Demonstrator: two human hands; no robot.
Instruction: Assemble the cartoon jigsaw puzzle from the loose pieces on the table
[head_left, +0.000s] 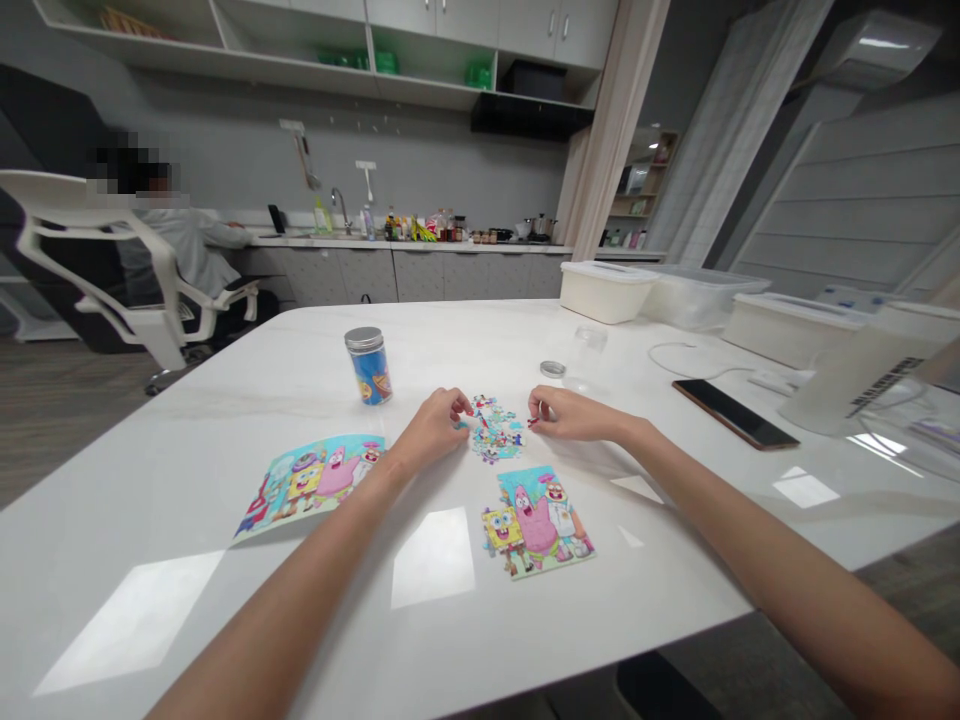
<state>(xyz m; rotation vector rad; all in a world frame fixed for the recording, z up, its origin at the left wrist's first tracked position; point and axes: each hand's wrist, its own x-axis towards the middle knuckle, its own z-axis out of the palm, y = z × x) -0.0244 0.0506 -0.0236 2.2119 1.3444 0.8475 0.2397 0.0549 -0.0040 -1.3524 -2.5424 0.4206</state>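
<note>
A pile of small loose puzzle pieces [495, 432] lies on the white table between my hands. At its left edge, my left hand [439, 425] has its fingers pinched around a small piece. My right hand [566, 412] is closed at the pile's right side, with a small reddish piece at its fingertips. Nearer to me lies a partly joined puzzle [536, 520] showing cartoon figures. A curved picture sheet [315, 480] with similar figures rests to the left, partly behind my left forearm.
A lidded jar [369, 368] stands at the back left. Beyond my right hand are a clear jar [586, 358] and a loose lid [553, 369]. A phone [735, 413], cables and storage boxes [607, 292] occupy the right. A person [184, 245] sits at the far left.
</note>
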